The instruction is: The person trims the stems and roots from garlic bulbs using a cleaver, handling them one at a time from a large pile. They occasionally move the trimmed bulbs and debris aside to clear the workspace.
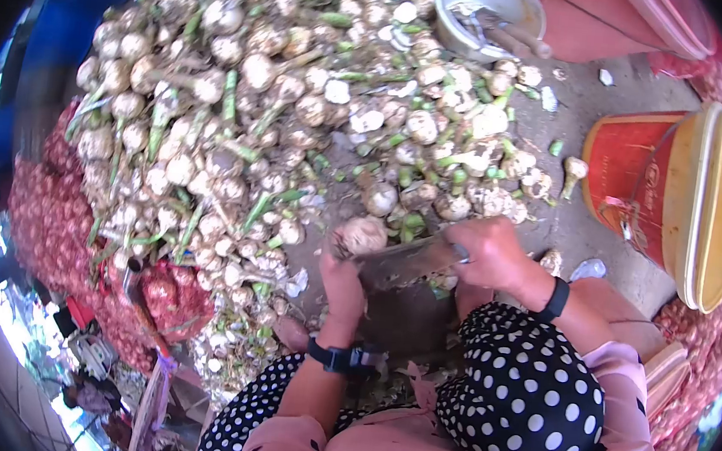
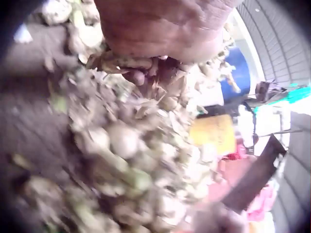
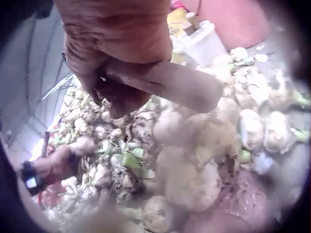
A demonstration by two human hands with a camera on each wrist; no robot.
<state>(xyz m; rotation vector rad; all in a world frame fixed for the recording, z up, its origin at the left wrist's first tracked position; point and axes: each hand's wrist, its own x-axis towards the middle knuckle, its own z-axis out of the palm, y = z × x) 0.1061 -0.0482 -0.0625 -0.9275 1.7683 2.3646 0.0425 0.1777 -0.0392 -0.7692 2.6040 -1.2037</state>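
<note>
My left hand (image 1: 340,283) holds a pale garlic bulb (image 1: 364,234) over the ground in the head view; its dry roots (image 2: 158,82) poke out below the palm in the left wrist view. In my right hand (image 1: 491,251) is a broad-bladed knife (image 1: 405,265), gripped by its thick wooden handle (image 3: 180,85). The blade points left and overlaps the bulb's lower edge in the head view. Trimmed bulbs (image 1: 454,206) lie just beyond the knife, and a big heap of garlic with stalks (image 1: 209,89) spreads to the left.
A red and yellow bucket (image 1: 631,178) lies tipped at the right. At the top stands a pale pail (image 1: 457,39) holding handled tools, beside a pink tub (image 1: 589,21). Full red mesh sacks (image 1: 48,221) line the left side; a hooked tool (image 1: 141,300) leans there.
</note>
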